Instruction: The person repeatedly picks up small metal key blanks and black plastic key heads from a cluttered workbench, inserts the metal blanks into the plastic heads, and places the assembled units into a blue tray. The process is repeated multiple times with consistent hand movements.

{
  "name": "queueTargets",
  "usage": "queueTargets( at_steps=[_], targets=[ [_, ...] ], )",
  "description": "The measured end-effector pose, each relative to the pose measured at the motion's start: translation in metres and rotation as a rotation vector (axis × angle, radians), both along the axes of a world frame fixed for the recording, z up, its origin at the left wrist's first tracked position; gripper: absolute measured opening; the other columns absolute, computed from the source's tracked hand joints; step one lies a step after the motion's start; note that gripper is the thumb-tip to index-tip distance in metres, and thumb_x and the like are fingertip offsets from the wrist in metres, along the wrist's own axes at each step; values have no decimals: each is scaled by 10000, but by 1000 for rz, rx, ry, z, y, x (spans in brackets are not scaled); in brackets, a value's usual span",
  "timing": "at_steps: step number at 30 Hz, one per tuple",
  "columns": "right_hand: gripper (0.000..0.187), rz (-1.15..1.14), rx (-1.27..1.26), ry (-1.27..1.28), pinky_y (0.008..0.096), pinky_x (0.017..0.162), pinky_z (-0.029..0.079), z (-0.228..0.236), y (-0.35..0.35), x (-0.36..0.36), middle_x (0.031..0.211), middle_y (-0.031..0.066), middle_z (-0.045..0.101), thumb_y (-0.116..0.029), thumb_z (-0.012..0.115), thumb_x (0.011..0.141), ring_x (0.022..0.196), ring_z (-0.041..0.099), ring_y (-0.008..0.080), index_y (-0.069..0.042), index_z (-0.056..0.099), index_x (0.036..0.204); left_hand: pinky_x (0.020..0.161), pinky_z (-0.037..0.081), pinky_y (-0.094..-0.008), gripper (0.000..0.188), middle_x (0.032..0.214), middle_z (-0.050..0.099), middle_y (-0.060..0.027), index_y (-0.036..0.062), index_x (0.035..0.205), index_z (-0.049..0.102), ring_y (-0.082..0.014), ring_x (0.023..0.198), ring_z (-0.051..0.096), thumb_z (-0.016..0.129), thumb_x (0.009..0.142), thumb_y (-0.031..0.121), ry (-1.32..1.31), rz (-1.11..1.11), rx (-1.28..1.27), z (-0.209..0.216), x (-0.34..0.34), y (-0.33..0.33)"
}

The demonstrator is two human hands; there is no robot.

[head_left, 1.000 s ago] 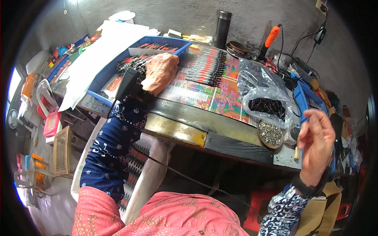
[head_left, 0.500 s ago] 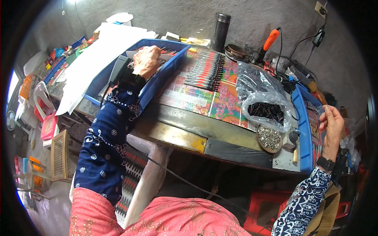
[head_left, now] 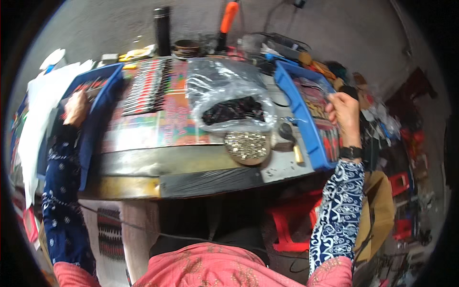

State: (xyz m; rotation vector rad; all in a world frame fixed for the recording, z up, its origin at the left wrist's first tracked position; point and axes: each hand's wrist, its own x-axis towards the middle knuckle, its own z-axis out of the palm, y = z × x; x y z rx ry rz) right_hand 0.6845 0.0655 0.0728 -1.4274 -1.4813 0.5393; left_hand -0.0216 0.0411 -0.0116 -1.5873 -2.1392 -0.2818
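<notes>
My left hand [head_left: 76, 109] reaches down into the left blue tray [head_left: 103, 98], among red-and-black pens [head_left: 93, 85]. It looks closed and is blurred; its fingertips are hidden. Over the outer side of the right blue tray [head_left: 306, 138], my right hand [head_left: 345, 115] is raised with thumb and fingers pinched together; anything between them is too small to make out. Inside that tray lie more red-and-dark pen-like pieces [head_left: 331, 141]. Between the trays, a row of red, black and silver pens [head_left: 147, 88] lies side by side on a colourful printed sheet [head_left: 177, 117].
An open clear bag of small black parts [head_left: 234, 111] sits mid-table, behind a round dish of small metal parts [head_left: 246, 147]. A black flask [head_left: 162, 31] and an orange-handled tool [head_left: 229, 16] stand at the back. A red stool [head_left: 287, 229] is below the table edge.
The view has swung to the right, so the table appears further left. My left hand is still in the left tray, and my right hand still hovers at the right tray with fingers pinched.
</notes>
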Motion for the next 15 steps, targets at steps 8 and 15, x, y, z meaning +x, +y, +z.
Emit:
queueTargets(
  at_steps=[8,15],
  targets=[
    [164,-83,-98,-173,240,353,394,-29,18,40,615,44,628,-169,611,889,414,532,84,-24,669,839,736,488,-520,159,904,603,-223,30,885,559,-425,873,613,516,877,182,100,43,-21,-19,-52,21],
    [199,-299,34,-905,477,784,520,-68,34,87,977,203,674,-140,561,833,921,648,398,-103,730,931,681,463,-548,137,832,627,-209,84,922,553,-427,813,623,537,902,218,100,19,136,-3,-47,12]
  ],
)
